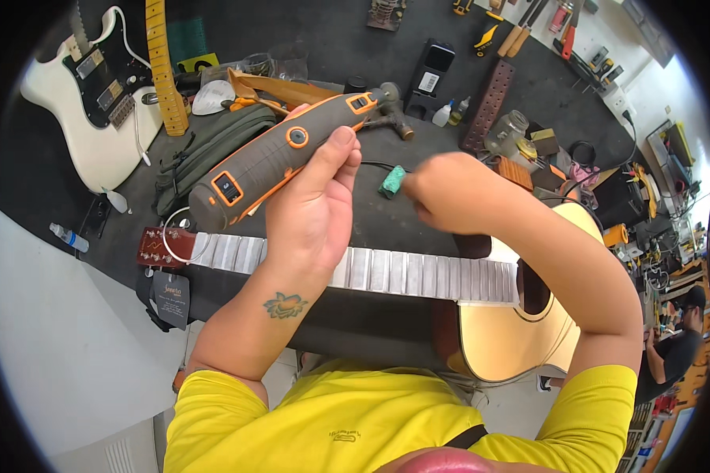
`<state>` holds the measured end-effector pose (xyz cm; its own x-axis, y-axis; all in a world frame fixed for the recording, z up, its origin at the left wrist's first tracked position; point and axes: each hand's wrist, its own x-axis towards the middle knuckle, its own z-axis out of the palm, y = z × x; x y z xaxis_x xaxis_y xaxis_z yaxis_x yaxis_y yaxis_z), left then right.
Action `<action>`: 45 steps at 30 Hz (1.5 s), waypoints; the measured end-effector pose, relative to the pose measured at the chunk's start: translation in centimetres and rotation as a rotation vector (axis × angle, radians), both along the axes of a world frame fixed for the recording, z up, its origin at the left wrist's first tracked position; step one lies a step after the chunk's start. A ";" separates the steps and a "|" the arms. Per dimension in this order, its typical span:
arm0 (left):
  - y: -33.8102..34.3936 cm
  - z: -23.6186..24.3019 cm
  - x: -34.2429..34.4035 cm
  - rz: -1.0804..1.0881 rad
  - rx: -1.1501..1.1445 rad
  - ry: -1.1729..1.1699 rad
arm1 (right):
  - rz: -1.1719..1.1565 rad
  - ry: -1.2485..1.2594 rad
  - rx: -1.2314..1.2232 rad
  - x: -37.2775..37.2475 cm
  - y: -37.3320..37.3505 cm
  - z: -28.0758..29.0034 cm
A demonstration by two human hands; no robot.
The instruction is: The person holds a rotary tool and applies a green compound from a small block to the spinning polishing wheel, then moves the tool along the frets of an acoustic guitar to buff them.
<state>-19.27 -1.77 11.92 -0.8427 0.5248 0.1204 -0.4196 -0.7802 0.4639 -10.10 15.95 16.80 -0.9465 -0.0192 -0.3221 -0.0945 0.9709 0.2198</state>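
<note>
My left hand [315, 205] is closed round a grey and orange cordless rotary tool [264, 162], tilted with its nose up to the right. A small round wheel [390, 91] seems to sit at the tool's tip. My right hand [457, 193], slightly blurred, has curled fingers at the edge of a rough green block [392, 181], which looks like polishing compound; the fingertips are partly hidden. Below both hands lies an acoustic guitar [489, 339], its neck crossing under my left forearm. Silvery strips cover the fretboard [406, 273] between the frets. A white cord loops round the reddish headstock [159, 246].
A white electric guitar body [87, 154] and a loose maple neck [156, 55] lie at the left. Behind the tool are a green pouch [213, 150] and a hammer [398, 122]. Small bottles [442, 113], jars [513, 126] and a perforated beam [489, 106] stand farther right. Another person [674, 347] is at the far right.
</note>
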 end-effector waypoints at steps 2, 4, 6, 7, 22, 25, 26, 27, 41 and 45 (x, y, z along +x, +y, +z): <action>-0.2 0.0 0.0 0.009 0.030 0.003 | 0.217 0.363 -0.051 -1.6 3.5 -3.9; -0.3 0.0 0.1 0.015 0.043 0.014 | 0.241 0.326 -0.022 -3.0 4.0 -5.5; -0.1 0.0 0.2 -0.017 0.051 0.021 | 0.258 0.295 0.031 -4.3 4.6 -5.8; -0.3 0.0 0.3 -0.003 0.039 0.043 | 0.234 0.200 0.034 -4.9 4.5 -5.9; 2.1 -0.2 6.3 -0.117 -0.057 0.265 | -0.485 0.363 -1.544 13.1 10.5 -1.9; 3.8 -0.2 8.2 -0.131 -0.078 0.245 | -0.472 0.382 -1.551 13.8 11.1 -3.2; 4.3 -0.7 8.7 -0.120 -0.110 0.319 | -0.482 0.396 -1.532 13.9 11.3 -3.3; 4.6 -1.2 9.0 -0.108 -0.142 0.392 | -0.482 0.394 -1.543 14.2 11.3 -3.3; 3.2 -1.4 9.2 -0.144 -0.250 0.395 | -0.461 0.367 -1.113 14.6 9.3 -1.1; 3.3 -1.7 9.3 -0.148 -0.253 0.449 | -0.463 0.391 -1.137 14.8 9.7 -1.7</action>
